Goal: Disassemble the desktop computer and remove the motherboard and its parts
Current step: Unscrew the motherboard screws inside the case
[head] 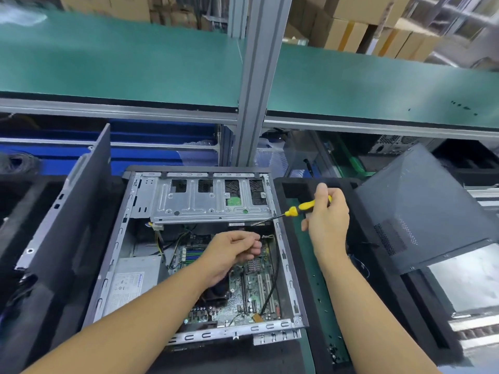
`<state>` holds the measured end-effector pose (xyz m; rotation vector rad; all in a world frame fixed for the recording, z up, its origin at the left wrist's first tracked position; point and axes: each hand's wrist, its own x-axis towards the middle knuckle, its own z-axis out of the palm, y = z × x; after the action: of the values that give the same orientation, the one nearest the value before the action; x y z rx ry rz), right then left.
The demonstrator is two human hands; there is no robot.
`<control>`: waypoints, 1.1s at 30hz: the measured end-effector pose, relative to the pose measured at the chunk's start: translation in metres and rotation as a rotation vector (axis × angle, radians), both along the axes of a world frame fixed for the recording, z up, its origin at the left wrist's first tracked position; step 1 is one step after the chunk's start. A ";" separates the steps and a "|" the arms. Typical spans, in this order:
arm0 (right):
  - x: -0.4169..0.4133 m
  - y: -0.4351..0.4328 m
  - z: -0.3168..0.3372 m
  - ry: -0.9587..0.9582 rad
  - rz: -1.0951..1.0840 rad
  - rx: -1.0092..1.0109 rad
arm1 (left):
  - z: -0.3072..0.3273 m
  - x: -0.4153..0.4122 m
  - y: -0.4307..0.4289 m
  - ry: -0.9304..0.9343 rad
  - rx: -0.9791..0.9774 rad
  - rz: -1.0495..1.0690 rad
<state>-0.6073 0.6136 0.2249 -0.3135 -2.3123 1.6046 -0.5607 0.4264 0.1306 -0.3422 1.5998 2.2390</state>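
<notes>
An open desktop case lies on its side in front of me. Its green motherboard shows at the lower right, a silver power supply at the lower left, and a metal drive cage across the top. My left hand reaches inside over the board, fingers curled and pinching something small near a cable connector; what it pinches is hidden. My right hand grips a yellow-handled screwdriver above the case's right wall, its shaft pointing left under the drive cage.
A removed dark side panel leans at the left. Another grey case cover sits at the right on black foam. A green mat strip with several loose screws runs right of the case. A metal post and green shelf stand behind.
</notes>
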 end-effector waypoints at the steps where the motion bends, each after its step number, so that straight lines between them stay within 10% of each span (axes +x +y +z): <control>1: 0.000 0.005 -0.003 -0.027 -0.028 -0.053 | 0.004 0.001 0.004 -0.033 0.083 -0.001; 11: 0.027 0.073 -0.023 -0.080 -0.181 -0.413 | 0.042 -0.011 0.077 -0.088 0.243 -0.085; 33: 0.126 0.163 -0.078 -0.281 -0.449 -0.078 | -0.022 -0.004 0.244 -0.158 -0.774 -0.876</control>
<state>-0.4813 0.7768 0.1473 -1.0540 -2.1571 1.4929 -0.5645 0.6701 0.1085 0.0181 1.9477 0.8984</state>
